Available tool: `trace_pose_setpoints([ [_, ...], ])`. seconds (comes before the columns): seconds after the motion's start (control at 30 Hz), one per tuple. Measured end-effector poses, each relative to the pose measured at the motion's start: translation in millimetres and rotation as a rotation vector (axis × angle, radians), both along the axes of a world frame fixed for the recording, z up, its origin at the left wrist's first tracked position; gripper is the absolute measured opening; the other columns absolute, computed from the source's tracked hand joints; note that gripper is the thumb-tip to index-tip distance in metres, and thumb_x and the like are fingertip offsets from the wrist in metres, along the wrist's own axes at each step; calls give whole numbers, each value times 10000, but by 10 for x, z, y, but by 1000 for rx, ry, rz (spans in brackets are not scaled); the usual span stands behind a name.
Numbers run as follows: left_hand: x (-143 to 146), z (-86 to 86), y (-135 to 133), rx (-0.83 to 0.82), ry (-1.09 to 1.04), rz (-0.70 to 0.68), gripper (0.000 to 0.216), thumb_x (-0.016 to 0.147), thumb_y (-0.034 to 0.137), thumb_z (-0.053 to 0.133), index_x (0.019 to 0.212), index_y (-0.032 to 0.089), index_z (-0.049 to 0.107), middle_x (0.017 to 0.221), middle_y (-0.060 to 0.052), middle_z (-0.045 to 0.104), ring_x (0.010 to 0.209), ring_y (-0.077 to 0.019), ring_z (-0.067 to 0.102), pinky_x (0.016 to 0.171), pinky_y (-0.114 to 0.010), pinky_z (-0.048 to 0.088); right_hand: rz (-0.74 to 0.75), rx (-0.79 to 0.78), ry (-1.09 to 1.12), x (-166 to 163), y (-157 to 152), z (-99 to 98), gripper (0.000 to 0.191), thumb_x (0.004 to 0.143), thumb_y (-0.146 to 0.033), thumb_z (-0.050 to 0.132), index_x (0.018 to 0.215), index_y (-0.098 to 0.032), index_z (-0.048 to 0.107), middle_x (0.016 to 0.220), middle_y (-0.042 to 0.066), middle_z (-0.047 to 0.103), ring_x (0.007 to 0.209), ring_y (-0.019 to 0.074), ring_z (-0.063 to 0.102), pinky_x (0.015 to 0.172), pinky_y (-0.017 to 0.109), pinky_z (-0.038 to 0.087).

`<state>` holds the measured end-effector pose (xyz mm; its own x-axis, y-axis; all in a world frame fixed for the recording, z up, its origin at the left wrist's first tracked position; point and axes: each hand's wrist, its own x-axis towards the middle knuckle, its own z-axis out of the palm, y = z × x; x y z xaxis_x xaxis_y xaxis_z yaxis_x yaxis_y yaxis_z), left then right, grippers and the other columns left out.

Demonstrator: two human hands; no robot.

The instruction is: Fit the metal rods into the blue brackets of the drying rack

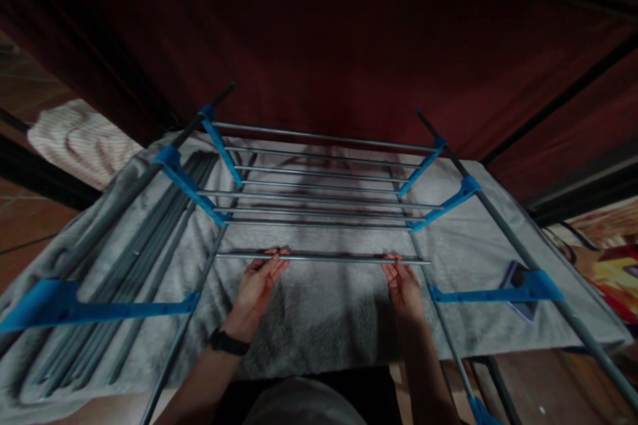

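A thin grey metal tube (333,258) lies crosswise in both my hands. My left hand (259,279) pinches it near the left end, thumb and fingers around it. Close to its right end, my right hand (401,282) grips it the same way. Beyond the tube stands a partly built rack with grey uprights and blue plastic brackets (192,187); several crossbars (323,199) span its far brackets. Nearer me, a left blue bracket (100,309) and a right blue bracket (498,293) have no bar between them.
Several loose grey tubes (134,265) lie on the left of the grey blanket (319,332). A phone (521,289) rests on the right, partly behind a bracket. Dark red fabric (319,40) hangs at the back. A striped cloth (84,139) is at far left.
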<state>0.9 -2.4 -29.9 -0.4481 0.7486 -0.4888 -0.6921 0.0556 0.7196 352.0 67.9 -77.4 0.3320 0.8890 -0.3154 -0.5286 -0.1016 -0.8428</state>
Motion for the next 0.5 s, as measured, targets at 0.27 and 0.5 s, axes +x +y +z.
trace_pose_setpoints([
  [0.27, 100, -121, -47, 131, 112, -5, 541, 556, 428, 1128, 896, 198, 776, 964, -59, 861, 1055, -260, 837, 1040, -450, 657, 27, 24, 12, 119, 3, -124, 337, 747, -345, 986, 979, -255, 759, 1091, 38, 860, 1093, 186, 832, 987, 317, 710],
  [0.5, 196, -176, -68, 142, 283, -34, 581, 636, 627, 1056, 794, 220, 672, 798, 18, 740, 851, -202, 769, 1042, -472, 649, 57, 54, 38, 243, 36, -216, 326, 771, -268, 981, 999, -246, 749, 1021, 29, 858, 996, 186, 853, 969, 337, 730],
])
